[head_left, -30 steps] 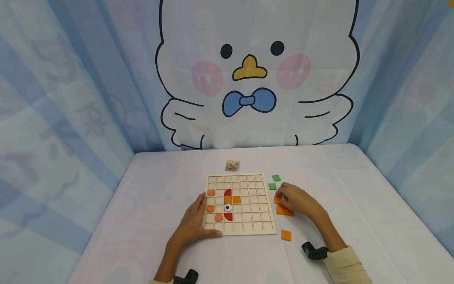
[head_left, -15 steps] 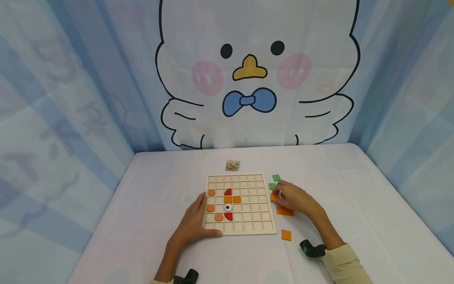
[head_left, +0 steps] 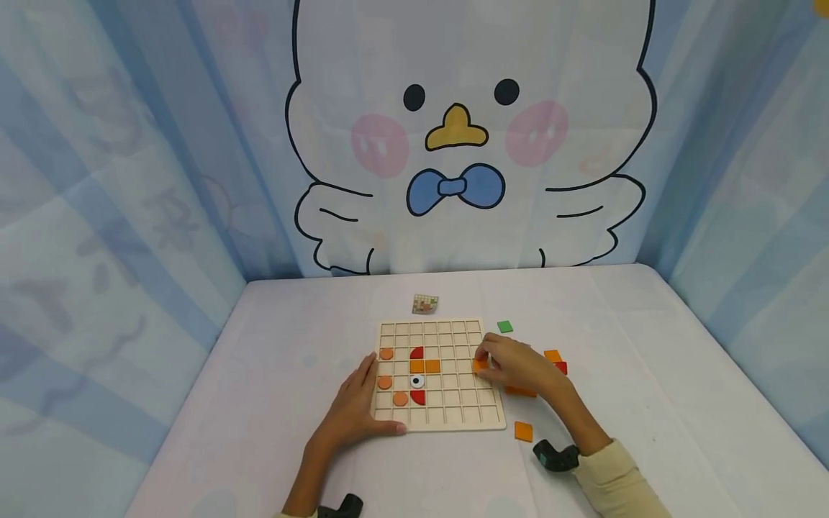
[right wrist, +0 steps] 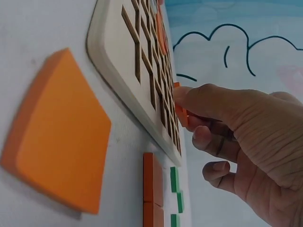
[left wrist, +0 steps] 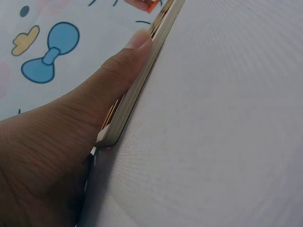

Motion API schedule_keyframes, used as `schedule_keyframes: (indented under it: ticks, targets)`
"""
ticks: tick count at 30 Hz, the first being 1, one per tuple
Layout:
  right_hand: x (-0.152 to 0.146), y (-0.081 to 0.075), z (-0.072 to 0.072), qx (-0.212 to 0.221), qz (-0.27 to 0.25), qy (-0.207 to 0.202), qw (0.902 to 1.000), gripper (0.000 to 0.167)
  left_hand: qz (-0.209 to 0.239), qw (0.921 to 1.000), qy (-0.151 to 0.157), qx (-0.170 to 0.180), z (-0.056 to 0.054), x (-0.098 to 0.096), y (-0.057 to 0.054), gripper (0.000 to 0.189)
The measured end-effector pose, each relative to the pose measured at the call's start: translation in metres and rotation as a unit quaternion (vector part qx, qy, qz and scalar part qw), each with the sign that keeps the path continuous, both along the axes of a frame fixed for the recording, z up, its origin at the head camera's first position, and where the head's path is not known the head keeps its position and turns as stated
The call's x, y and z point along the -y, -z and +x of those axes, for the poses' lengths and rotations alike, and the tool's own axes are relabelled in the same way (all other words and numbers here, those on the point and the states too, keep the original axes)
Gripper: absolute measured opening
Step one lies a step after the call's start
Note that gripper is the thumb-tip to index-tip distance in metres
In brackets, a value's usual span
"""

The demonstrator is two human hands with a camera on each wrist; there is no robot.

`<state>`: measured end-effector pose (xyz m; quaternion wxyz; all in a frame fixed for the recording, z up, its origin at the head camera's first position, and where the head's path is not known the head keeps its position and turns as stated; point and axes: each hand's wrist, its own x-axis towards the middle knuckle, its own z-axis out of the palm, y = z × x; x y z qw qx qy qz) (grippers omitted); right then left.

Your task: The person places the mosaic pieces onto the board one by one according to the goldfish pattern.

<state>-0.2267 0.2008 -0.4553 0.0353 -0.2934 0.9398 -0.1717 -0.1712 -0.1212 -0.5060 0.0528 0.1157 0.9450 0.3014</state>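
Grid board (head_left: 447, 430) holding three orange discs (head_left: 400, 398), two red quarter-rounds (head_left: 417, 397), two orange squares (head_left: 432, 366), one eye piece (head_left: 417, 381), left hand (head_left: 352, 406) spread along its edges, right hand (head_left: 517, 363) pinching an orange tile (head_left: 479, 366), shifted from beside the board to its right-hand columns.

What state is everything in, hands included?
Board: flat on table, partly filled
Left hand: touching the board's left and near edges
Right hand: pinching an orange tile
Placed orange squares: two, side by side
Orange discs: three, in cells
Placed red pieces: two, in cells
Eye piece: in a cell
Loose orange tiles: off board
Loose red piece: off board
Green tiles: off board
Card: off board
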Motion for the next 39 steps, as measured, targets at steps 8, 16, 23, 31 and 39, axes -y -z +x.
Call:
schedule_keyframes:
  ticks: [8,16,23,31,39]
  targets:
    - [0.021,0.002,0.002,0.005,-0.012,-0.03,0.9995,0.022,0.002,1.0,0.0,0.006,0.001,0.001,0.0,0.137]
    - [0.048,0.003,0.005,-0.004,0.001,-0.065,0.9979,0.022,0.001,0.9999,-0.003,0.013,0.003,0.001,0.0,0.137]
    - [0.065,0.004,0.007,-0.015,0.016,-0.089,0.9958,0.024,0.003,0.9999,-0.002,0.012,0.001,0.002,-0.001,0.135]
    - [0.075,0.006,0.009,-0.024,0.026,-0.078,0.9963,0.025,0.006,0.9999,0.001,0.009,0.001,0.002,-0.002,0.135]
    - [0.078,0.003,0.01,-0.027,0.03,-0.066,0.997,0.029,0.005,1.0,0.003,0.007,0.0,0.001,-0.003,0.135]
